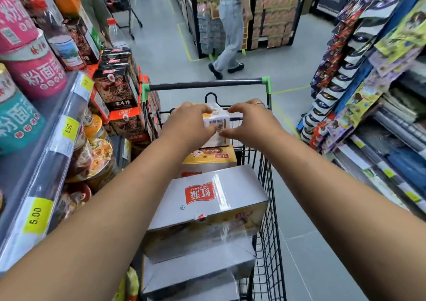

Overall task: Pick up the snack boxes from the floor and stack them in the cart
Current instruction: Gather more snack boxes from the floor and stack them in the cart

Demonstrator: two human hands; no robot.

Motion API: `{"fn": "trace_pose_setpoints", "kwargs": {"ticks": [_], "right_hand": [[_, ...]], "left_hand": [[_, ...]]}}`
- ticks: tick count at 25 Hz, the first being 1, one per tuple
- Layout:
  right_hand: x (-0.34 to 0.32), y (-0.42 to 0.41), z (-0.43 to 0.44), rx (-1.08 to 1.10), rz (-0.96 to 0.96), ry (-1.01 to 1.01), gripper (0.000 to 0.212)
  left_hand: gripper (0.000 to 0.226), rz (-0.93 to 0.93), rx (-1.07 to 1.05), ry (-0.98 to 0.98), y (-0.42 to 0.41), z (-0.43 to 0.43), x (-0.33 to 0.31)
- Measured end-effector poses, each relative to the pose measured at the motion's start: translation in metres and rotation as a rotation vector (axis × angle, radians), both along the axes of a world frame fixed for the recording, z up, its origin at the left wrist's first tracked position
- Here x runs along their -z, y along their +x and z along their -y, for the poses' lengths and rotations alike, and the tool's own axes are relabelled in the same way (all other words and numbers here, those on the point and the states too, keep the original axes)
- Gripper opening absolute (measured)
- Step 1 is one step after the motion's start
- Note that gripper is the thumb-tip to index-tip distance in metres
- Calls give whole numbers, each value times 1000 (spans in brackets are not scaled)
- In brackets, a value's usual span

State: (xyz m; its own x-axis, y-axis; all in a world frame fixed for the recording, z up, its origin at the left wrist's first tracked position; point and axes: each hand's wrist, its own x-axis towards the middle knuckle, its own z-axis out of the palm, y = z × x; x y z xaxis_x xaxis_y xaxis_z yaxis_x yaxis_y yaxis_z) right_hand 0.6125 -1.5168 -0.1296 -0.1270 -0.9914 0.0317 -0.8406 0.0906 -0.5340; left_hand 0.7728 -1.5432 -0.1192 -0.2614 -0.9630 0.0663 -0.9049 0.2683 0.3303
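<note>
Gripping one snack box (216, 122) between your left hand (187, 122) and right hand (250, 123), you hold it at the far end of the cart (269, 185), above stacked boxes (207, 197). Open floor (311, 243) along right edge.

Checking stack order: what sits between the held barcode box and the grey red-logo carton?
A yellow snack box lies there in the cart, per the head view.
</note>
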Motion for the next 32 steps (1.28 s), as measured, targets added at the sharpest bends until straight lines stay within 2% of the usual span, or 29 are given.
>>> {"fn": "trace_pose_setpoints", "kwargs": {"ticks": [6,13,24,32], "right_hand": [[-10,-70,-71,138,-17,-40,71],[-16,-179,-216,319,-21,-52,81],[-20,-366,-562,774,-43,-6,85],[-36,-438,-762,1166,17,-86,81]], "left_hand": [[57,-63,200,-29,-73,-53,-12],[61,-109,447,-21,-176,-159,-17],[72,-157,932,13,-421,-427,-24],[79,-125,1394,112,-563,-593,-31]]}}
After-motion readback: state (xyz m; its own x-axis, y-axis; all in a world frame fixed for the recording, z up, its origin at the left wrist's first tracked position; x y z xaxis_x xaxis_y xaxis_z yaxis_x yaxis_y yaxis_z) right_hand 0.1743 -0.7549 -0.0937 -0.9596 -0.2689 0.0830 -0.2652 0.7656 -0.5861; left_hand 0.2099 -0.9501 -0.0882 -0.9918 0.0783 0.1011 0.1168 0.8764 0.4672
